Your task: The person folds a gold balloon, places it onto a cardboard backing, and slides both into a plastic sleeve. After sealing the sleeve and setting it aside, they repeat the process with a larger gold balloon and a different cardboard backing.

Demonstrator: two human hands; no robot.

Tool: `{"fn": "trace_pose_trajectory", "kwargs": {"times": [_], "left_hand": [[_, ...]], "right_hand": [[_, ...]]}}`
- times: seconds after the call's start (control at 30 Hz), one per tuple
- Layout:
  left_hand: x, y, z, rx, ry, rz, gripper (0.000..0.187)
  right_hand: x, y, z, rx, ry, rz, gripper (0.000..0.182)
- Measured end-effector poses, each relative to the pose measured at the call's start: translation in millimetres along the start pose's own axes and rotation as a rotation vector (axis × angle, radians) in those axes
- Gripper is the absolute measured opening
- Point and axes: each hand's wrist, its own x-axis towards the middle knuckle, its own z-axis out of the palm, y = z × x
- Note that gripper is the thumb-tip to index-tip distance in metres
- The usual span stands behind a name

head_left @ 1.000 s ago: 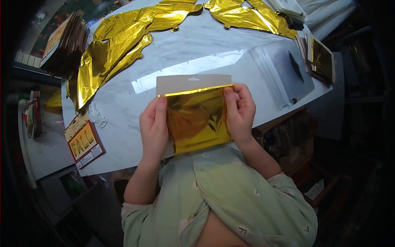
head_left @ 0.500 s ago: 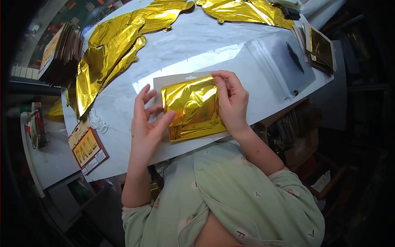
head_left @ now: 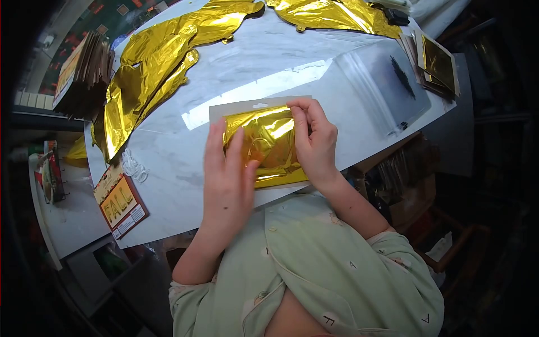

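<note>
A folded gold foil packet (head_left: 272, 143) lies on a grey card (head_left: 218, 111) with a hanging hole at its top, near the table's front edge. My left hand (head_left: 230, 174) rests over the packet's left side, fingers stretched out and slightly blurred, holding nothing. At the right edge of the card, my right hand (head_left: 315, 137) grips card and foil between thumb and curled fingers, near the top right corner.
Gold foil balloons (head_left: 149, 84) spread over the table's (head_left: 247, 67) left and back. A card stack (head_left: 84, 73) stands far left, a FALL card (head_left: 119, 202) and white string (head_left: 135, 165) front left. Clear bags (head_left: 376, 84) and foil-bearing cards (head_left: 438, 64) lie right.
My left hand has moved right and forward from the packet's left edge onto its surface. My right hand has stayed at the right edge, nearly still.
</note>
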Motion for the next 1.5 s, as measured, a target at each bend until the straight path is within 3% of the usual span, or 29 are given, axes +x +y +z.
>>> {"fn": "trace_pose_trajectory", "kwargs": {"times": [0.07,0.17,0.43,0.53,0.6,0.73,0.8,0.83,1.07,1.23,1.5], "left_hand": [[5.7,6.5,7.2,0.113,-0.097,0.036,0.076],[9.7,-9.5,26.2,0.219,-0.126,0.026,0.081],[10.2,-16.4,37.8,0.282,-0.144,-0.001,0.083],[10.0,-17.0,37.9,0.291,-0.147,-0.003,0.083],[10.2,-16.6,37.8,0.292,-0.146,0.003,0.083],[10.9,-15.8,38.7,0.294,-0.141,0.0,0.083],[10.3,-16.5,39.0,0.296,-0.143,0.002,0.084],[10.4,-16.9,39.1,0.298,-0.14,0.005,0.084],[10.3,-16.3,39.7,0.288,-0.129,-0.005,0.083],[10.0,-15.5,37.9,0.282,-0.154,-0.017,0.083],[-4.7,-13.5,27.2,0.245,-0.211,-0.035,0.094]], "right_hand": [[-0.6,1.1,1.0,-0.008,-0.002,0.002,0.011],[-0.9,0.2,0.5,-0.036,-0.009,-0.011,0.009],[-1.4,-2.6,-2.0,-0.103,-0.018,-0.074,0.008],[2.1,-7.4,-13.7,-0.343,-0.085,-0.08,0.008],[5.9,-11.0,-25.9,-0.556,-0.152,-0.155,0.016],[2.6,-16.9,-38.0,-0.483,-0.271,-0.263,0.035],[-4.4,-20.1,-36.8,-0.552,-0.5,-0.496,0.054],[-9.1,-12.1,-35.4,-0.628,-0.592,-0.476,0.065],[-4.4,6.9,-38.4,-0.734,-0.661,-0.486,0.078],[-3.0,2.1,-43.6,-0.645,-0.696,-0.457,0.109],[-8.2,-2.1,-45.7,-0.621,-0.781,-0.461,0.12]]}}
